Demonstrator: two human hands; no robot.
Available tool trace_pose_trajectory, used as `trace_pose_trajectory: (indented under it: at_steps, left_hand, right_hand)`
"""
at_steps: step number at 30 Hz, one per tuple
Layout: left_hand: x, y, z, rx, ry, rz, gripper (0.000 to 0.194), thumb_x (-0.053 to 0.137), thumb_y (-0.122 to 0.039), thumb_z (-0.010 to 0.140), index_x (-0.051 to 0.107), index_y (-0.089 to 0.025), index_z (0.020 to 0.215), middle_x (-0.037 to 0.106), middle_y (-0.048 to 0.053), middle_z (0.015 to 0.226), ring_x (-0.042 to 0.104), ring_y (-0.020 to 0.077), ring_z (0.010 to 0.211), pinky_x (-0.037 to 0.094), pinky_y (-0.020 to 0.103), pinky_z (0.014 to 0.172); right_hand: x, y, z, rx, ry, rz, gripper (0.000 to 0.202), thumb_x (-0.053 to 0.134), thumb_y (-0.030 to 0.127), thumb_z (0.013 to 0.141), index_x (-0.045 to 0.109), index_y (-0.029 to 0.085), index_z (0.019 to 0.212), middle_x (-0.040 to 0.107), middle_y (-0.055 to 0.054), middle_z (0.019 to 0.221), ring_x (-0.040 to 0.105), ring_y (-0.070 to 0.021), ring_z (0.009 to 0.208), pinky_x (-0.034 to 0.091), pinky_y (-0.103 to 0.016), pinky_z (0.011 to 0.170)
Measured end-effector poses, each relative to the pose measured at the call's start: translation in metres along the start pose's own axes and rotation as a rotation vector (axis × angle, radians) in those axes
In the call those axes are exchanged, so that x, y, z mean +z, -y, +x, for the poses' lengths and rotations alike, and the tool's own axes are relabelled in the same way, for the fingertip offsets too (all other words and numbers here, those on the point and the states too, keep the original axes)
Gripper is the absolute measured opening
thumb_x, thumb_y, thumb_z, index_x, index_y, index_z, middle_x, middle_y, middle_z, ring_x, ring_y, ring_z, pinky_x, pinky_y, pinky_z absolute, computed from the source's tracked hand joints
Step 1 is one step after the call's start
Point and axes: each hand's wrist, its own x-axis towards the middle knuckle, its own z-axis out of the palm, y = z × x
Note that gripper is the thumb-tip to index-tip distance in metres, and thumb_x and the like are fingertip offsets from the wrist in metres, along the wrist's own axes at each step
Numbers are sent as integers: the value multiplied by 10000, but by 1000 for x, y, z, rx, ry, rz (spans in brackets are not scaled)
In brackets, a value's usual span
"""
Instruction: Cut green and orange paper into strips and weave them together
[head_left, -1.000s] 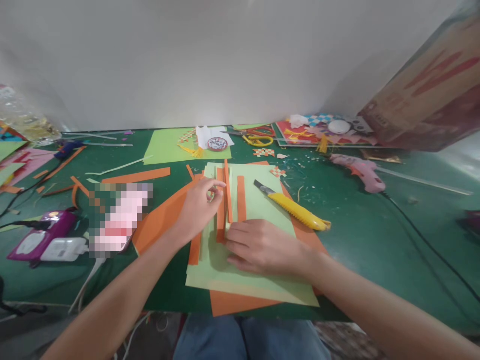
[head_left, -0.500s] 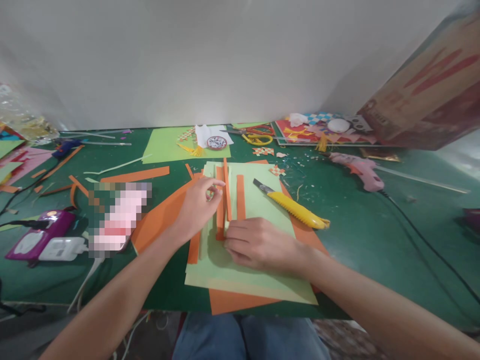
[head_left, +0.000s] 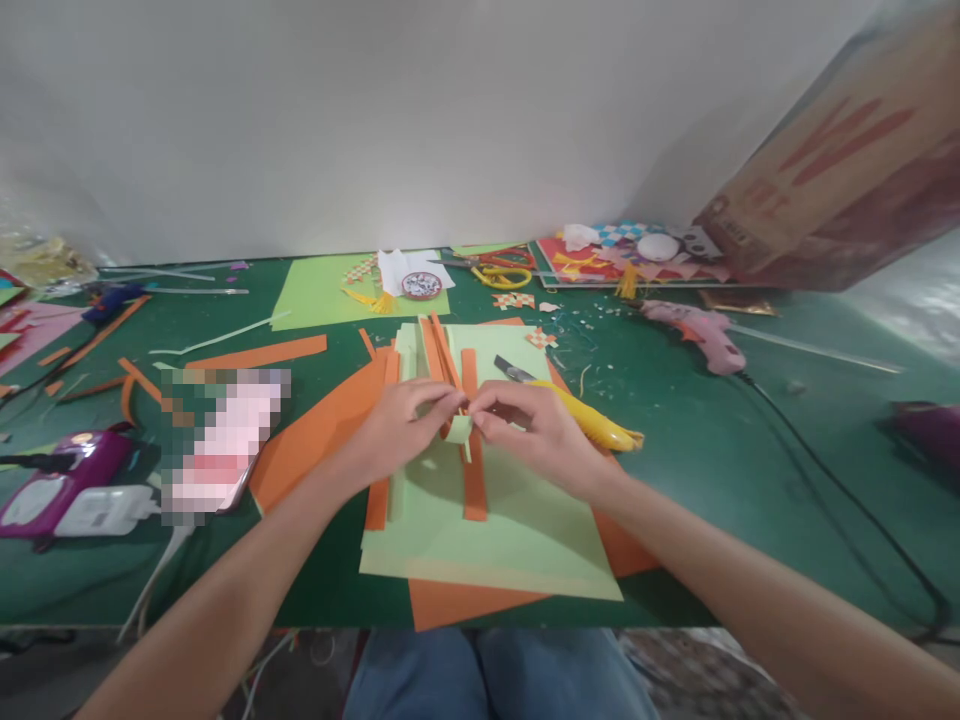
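Observation:
My left hand (head_left: pixel 409 425) and my right hand (head_left: pixel 529 430) meet over a pale green sheet (head_left: pixel 525 550), fingertips pinched close together. Between them is a thin orange strip (head_left: pixel 445 350) with a small pale green piece (head_left: pixel 459 430) at its lower end, curled up off the sheet. Both hands grip near that lower end; the fingers hide the exact join. Another orange strip (head_left: pixel 474 490) lies flat under my right fingertips. More orange strips (head_left: pixel 379 500) lie along the sheet's left side. A yellow cutter (head_left: pixel 592 415) rests by my right hand, partly hidden by it.
An orange sheet (head_left: pixel 315 435) lies beneath the green ones. Left are a phone (head_left: pixel 229 440), a purple power socket (head_left: pixel 67 480) and paper scraps. Behind are yellow-handled scissors (head_left: pixel 504 278) and a round patterned piece (head_left: pixel 422 286). A pink glue gun (head_left: pixel 697 335) with a cord lies right.
My right hand has risen from the sheet to meet my left fingertips, which moved down the strip. A pale green end now shows between them. The view has shifted slightly.

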Motion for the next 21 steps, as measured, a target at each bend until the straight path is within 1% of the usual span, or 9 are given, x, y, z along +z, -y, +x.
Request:
trace_pose_trajectory:
  at_steps: [3, 5, 9, 12, 15, 18, 21]
  left_hand:
    - [-2, -2, -1, -2, -7, -38, 400, 357, -388, 935, 470, -184, 610, 453, -27, 607, 453, 115, 587, 363, 238, 577]
    - [-3, -3, -2, 10, -8, -55, 372, 394, -386, 919, 473, -185, 615, 469, -25, 628, 469, 120, 617, 380, 243, 611]
    - [-3, -4, -1, 34, 5, -67, 227, 516, -345, 858, 539, -193, 691, 563, -20, 718, 514, 133, 699, 411, 256, 701]
    - [-4, -3, 0, 12, 38, -77, 239, 464, -344, 884, 544, -196, 714, 566, -18, 725, 512, 133, 694, 407, 255, 676]
    - [-4, -3, 0, -28, 57, -69, 263, 413, -344, 906, 533, -197, 722, 545, -18, 713, 503, 133, 683, 407, 251, 662]
    - [-4, -3, 0, -48, 60, -52, 271, 394, -349, 917, 531, -199, 737, 542, -19, 718, 503, 133, 684, 405, 243, 644]
    - [-4, -2, 0, -41, 59, -36, 286, 390, -367, 922, 526, -198, 735, 549, -17, 723, 504, 134, 683, 401, 240, 630]
  right_hand:
    - [-2, 0, 1, 114, -29, 128, 100, 504, 225, 786, 537, 197, 696, 510, 27, 583, 466, -100, 520, 357, -247, 489]
    - [-2, 0, 2, 144, -59, 206, 116, 500, 247, 790, 523, 200, 686, 523, 27, 566, 461, -94, 488, 348, -246, 466]
    - [-3, 0, 6, 155, -102, 310, 136, 494, 267, 779, 507, 192, 665, 518, 38, 518, 440, -77, 436, 334, -233, 431]
    - [-4, 2, 7, 171, -96, 348, 110, 496, 247, 760, 521, 185, 673, 523, 38, 510, 460, -78, 436, 336, -227, 420]
    - [-5, 1, 7, 169, -64, 365, 74, 524, 237, 759, 556, 174, 739, 557, 30, 556, 506, -85, 461, 345, -223, 417]
    - [-6, -1, 7, 146, -38, 359, 84, 561, 246, 769, 577, 168, 797, 584, 18, 609, 547, -95, 507, 360, -221, 423]
    - [-7, -2, 7, 123, -44, 331, 117, 595, 277, 770, 578, 163, 788, 586, 12, 627, 544, -92, 520, 366, -221, 424]
